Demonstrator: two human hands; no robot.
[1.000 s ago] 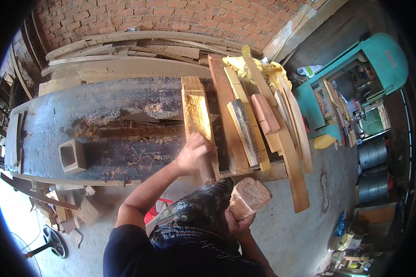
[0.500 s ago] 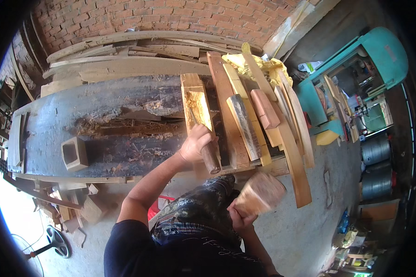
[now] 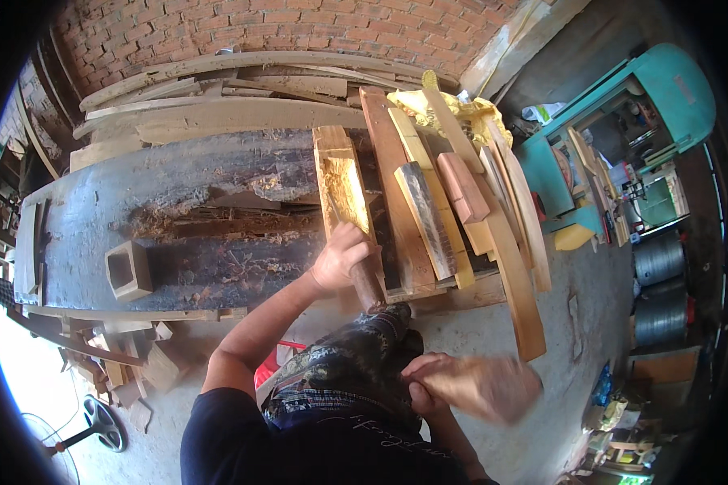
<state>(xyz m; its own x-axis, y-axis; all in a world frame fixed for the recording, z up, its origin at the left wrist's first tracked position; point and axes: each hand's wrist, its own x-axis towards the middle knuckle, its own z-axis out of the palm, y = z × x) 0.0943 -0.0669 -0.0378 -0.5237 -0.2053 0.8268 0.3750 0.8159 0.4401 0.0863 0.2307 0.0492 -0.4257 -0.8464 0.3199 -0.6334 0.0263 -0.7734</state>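
A hollowed block of yellow wood (image 3: 344, 186) lies across the dark slab bench, its trough facing up. My left hand (image 3: 344, 255) is closed round a chisel (image 3: 366, 288); the thick wooden handle points back toward my knee. The thin blade slants into the trough, its tip hard to make out. Low on the right, off the bench, my right hand (image 3: 425, 380) grips a wooden mallet (image 3: 497, 390) whose head is smeared by motion.
Several planks and offcuts (image 3: 465, 190) lie on the bench to the right. A hollow wooden box (image 3: 129, 272) stands on the slab (image 3: 81, 226) at left. Beyond are stacked boards (image 3: 218, 113), a brick wall, and a teal machine (image 3: 671, 97) at far right.
The mallet has swung right and slightly down, away from the chisel. My left hand and the chisel's handle have shifted only slightly.
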